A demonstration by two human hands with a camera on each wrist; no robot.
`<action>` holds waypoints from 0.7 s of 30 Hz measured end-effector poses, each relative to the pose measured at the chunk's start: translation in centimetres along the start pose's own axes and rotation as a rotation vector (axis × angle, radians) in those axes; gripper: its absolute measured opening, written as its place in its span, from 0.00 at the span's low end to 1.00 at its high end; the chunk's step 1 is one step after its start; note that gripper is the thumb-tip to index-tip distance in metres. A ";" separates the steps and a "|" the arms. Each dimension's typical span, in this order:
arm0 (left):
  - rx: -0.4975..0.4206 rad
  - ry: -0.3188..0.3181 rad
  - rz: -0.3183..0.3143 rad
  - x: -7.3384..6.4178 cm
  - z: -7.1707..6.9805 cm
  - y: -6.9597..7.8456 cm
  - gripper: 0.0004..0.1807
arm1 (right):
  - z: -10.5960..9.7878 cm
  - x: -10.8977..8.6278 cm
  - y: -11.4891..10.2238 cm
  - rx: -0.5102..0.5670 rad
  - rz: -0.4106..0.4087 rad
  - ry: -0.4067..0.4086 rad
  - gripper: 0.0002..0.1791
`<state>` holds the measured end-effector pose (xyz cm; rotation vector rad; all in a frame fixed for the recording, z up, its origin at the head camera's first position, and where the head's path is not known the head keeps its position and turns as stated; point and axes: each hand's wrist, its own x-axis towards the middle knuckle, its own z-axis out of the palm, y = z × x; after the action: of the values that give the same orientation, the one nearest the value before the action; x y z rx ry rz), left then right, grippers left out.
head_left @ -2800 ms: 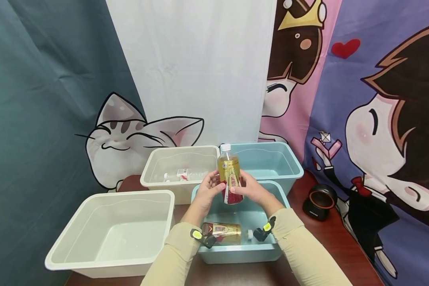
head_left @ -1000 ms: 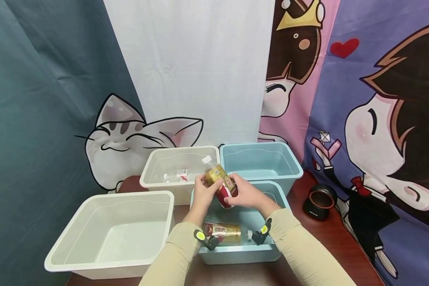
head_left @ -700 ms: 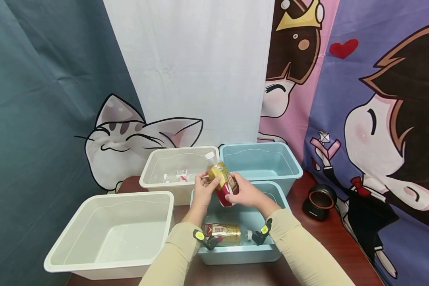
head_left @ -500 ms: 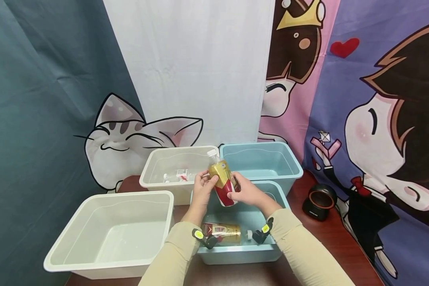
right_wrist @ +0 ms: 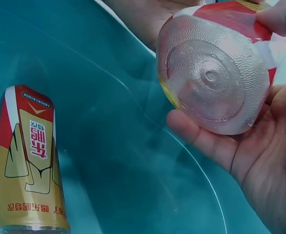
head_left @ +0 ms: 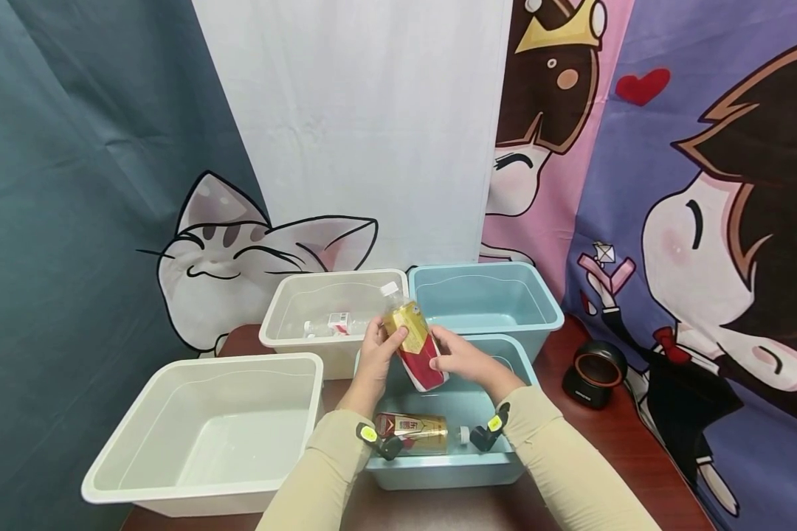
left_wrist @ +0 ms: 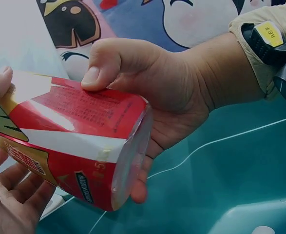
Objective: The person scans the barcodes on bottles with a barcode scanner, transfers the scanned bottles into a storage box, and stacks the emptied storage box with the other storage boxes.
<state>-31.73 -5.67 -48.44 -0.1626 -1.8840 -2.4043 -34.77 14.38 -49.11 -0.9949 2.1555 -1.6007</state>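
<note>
A drink bottle [head_left: 413,346] with a gold and red label and a white cap is held tilted above the near blue bin, its cap end pointing up and left. My left hand [head_left: 374,361] grips its upper label side, thumb across the front. Around the lower end, my right hand [head_left: 465,360] holds it with thumb and fingers; the right wrist view shows the clear ridged base facing the camera. A second bottle [head_left: 413,433] of the same kind lies on its side in the near blue bin [head_left: 445,472], partly hidden by the wrist cameras.
A white bin [head_left: 206,428] stands at the left. Behind are another white bin [head_left: 305,284] with a clear bottle [head_left: 337,324] lying in it and a second blue bin [head_left: 485,295]. A black round device [head_left: 594,375] sits on the table at the right.
The bottle, upright in the earliest frame, has been tilted with its cap to the left and turned about its length, so the red and white back of the label now faces me. Both hands stay on it.
</note>
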 end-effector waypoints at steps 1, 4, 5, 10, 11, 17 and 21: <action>0.003 -0.005 -0.001 0.0 0.0 0.0 0.30 | 0.0 0.0 0.0 0.016 -0.006 -0.011 0.34; 0.001 -0.015 -0.007 0.0 -0.1 0.0 0.32 | -0.1 0.0 0.2 0.045 -0.014 -0.036 0.34; -0.003 -0.014 -0.010 0.0 -0.1 0.1 0.32 | -0.1 0.0 0.2 0.054 -0.014 -0.044 0.34; -0.029 -0.010 -0.016 -0.1 -0.1 0.1 0.33 | 0.0 0.0 -0.1 0.077 0.001 -0.068 0.33; -0.033 -0.009 -0.016 0.0 -0.1 0.1 0.32 | 0.0 0.0 -0.1 0.078 0.006 -0.070 0.33; -0.043 0.012 -0.026 0.1 -0.2 0.0 0.31 | 0.0 -0.1 -0.1 0.056 0.045 -0.068 0.32; -0.015 0.041 -0.014 0.1 -0.1 0.0 0.29 | 0.0 -0.2 -0.2 0.030 0.068 -0.066 0.33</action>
<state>-31.87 -5.73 -48.44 -0.1012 -1.8563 -2.4126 -34.55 14.44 -48.99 -0.9421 2.0922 -1.5430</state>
